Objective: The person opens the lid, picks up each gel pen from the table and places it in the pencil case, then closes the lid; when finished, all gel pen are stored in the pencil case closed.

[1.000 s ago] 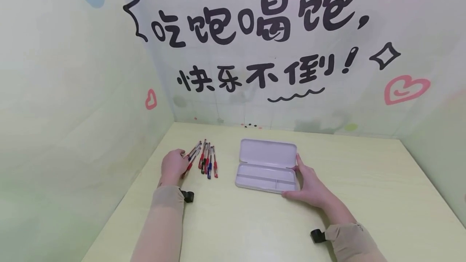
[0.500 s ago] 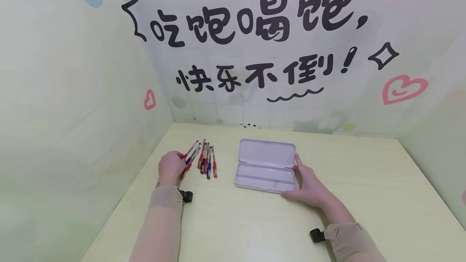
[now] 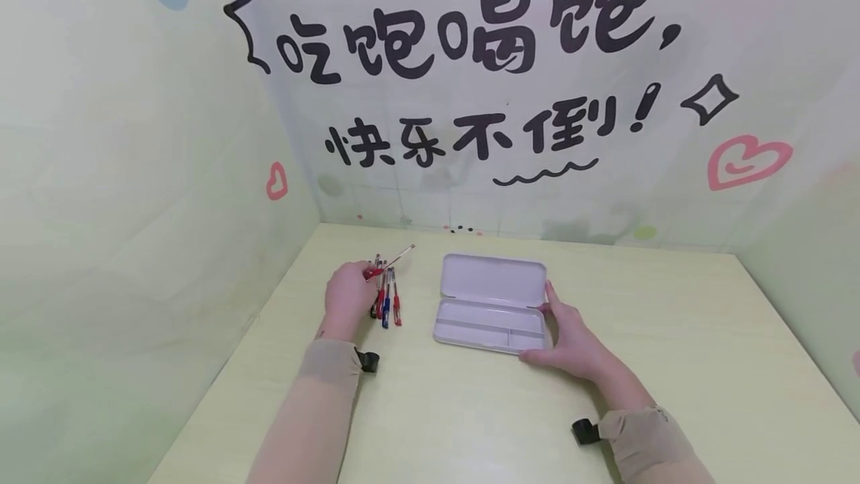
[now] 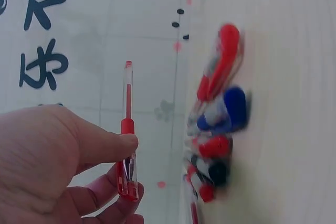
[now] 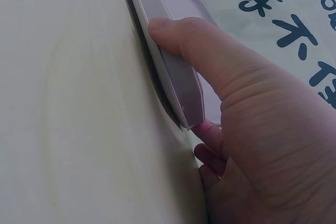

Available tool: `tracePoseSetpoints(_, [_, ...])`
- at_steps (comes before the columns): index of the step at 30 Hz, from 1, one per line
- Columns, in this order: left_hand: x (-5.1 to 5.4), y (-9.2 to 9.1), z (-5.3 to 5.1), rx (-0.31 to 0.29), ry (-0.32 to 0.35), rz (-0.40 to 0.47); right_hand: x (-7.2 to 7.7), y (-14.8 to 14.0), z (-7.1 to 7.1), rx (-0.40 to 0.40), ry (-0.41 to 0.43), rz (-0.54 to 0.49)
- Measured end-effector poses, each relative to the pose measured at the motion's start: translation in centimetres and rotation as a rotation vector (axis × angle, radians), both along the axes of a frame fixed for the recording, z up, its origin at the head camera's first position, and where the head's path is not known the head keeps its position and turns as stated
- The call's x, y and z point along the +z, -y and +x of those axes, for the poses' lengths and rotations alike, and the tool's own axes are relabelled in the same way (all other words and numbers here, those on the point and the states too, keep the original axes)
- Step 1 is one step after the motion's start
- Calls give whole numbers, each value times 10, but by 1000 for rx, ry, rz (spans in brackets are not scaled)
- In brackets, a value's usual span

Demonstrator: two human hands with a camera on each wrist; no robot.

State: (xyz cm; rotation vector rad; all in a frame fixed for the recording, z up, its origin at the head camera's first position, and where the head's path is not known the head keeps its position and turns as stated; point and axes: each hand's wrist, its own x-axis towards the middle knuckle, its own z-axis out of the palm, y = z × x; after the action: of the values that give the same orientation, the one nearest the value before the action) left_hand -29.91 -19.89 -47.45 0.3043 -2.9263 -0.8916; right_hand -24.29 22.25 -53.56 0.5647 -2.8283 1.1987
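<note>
Between thumb and fingers, the left hand pinches a red pen, raised above the table. Just beneath and beside that hand lies a group of red, blue and black pens, partly hidden by it in the head view. A lilac case lies with its lid laid back, its divided tray bare. The right hand grips the case's right end, thumb on the front edge and fingers around the side.
A pale wooden table carries everything. Behind it stands a printed wall with black lettering, and another wall runs along the left side. Black wrist cameras sit at both sleeves.
The left hand has lifted a red pen from the left of the group and moved right and slightly up with it. The right hand and the case have stayed in place.
</note>
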Motion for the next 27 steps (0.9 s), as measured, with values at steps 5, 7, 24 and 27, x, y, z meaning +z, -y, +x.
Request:
tracePoseSetpoints(5, [7, -31, 7, -78, -82, 25, -1, -1, 0, -6, 19, 5])
tracePoseSetpoints(7, [8, -40, 9, -103, -103, 21, 0, -1, 1, -6, 24, 2])
tracePoseSetpoints(24, [-7, -106, 24, -410, -86, -34, -1, 0, -3, -9, 20, 8])
tracePoseSetpoints(27, [-13, -113, 27, -474, -82, -80, -2, -1, -2, -9, 19, 2])
